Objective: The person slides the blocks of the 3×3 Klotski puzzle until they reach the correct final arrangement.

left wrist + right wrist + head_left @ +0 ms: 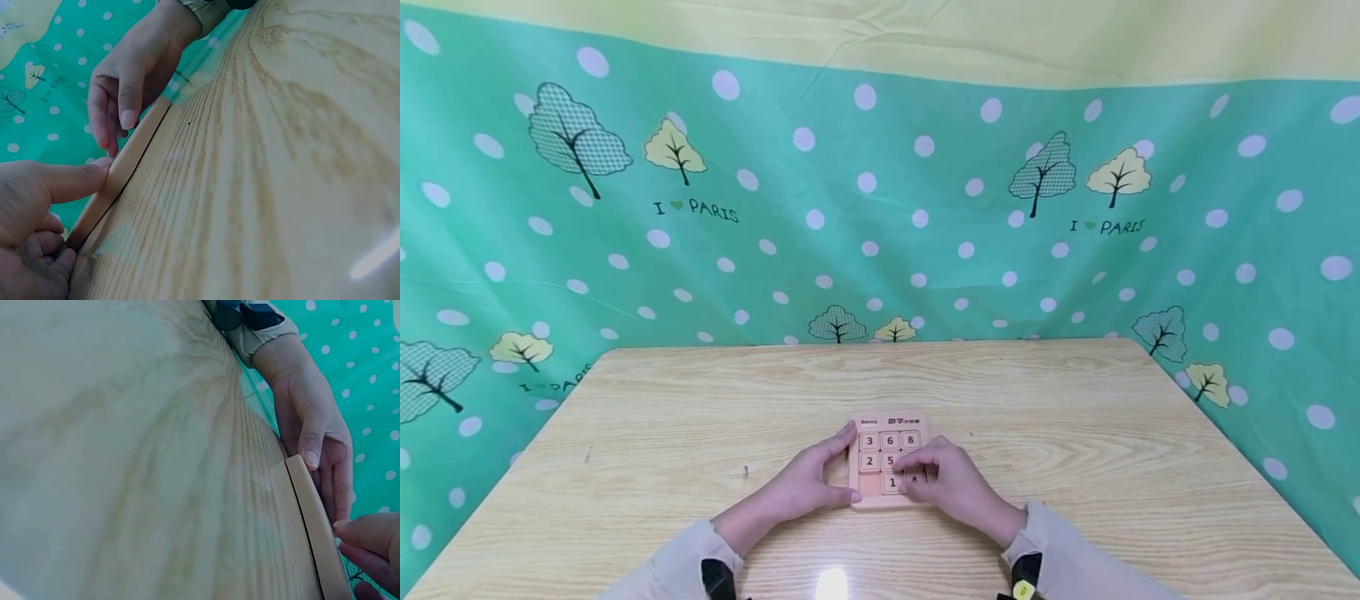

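Observation:
A pink sliding number puzzle lies flat on the wooden table, near the front middle. Its tiles show 3, 6, 8, 2, 5 and 1; the bottom-left cell looks empty. My left hand brackets the puzzle's left side, forefinger at the far corner and thumb at the near corner. In the left wrist view that thumb presses the puzzle's edge. My right hand curls over the lower right tiles, fingertips on them and thumb by the near edge. The tiles under it are hidden.
A green cloth backdrop with white dots and trees hangs behind and around the table. Bare wood spreads to the left, right and behind the puzzle. A bright light reflection lies at the table's front edge.

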Demonstrator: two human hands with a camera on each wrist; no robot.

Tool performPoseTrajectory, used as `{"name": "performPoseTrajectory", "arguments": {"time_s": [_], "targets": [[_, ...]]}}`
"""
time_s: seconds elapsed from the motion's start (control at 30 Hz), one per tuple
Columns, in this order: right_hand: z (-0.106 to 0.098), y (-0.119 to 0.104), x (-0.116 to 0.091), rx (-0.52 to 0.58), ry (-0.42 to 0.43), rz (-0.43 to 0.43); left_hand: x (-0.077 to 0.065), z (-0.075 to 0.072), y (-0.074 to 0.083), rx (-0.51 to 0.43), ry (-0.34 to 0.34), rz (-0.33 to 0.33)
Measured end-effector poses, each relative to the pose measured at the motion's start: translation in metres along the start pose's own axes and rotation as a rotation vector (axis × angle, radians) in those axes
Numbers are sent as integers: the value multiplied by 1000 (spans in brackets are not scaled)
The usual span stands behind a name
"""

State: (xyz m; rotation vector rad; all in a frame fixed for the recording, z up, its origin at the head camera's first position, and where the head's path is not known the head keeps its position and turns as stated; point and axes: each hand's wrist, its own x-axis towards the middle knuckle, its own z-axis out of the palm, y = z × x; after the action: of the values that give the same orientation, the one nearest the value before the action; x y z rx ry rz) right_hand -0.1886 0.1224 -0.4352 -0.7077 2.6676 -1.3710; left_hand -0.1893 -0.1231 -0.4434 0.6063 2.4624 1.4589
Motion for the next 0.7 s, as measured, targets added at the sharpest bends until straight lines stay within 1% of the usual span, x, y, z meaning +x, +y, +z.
{"name": "performPoseTrajectory", "arguments": {"time_s": [0.23,0.4,0.7], "targets": [[-1,-2,-4,-41,24,15,-1,0,0,-6,-2,0],[0,-2,-6,-71,44,0,0,0,0,-15,-4,-3],[1,-4,-5,-81,42,-17,0,0,-1,-7,-5,-3]]}}
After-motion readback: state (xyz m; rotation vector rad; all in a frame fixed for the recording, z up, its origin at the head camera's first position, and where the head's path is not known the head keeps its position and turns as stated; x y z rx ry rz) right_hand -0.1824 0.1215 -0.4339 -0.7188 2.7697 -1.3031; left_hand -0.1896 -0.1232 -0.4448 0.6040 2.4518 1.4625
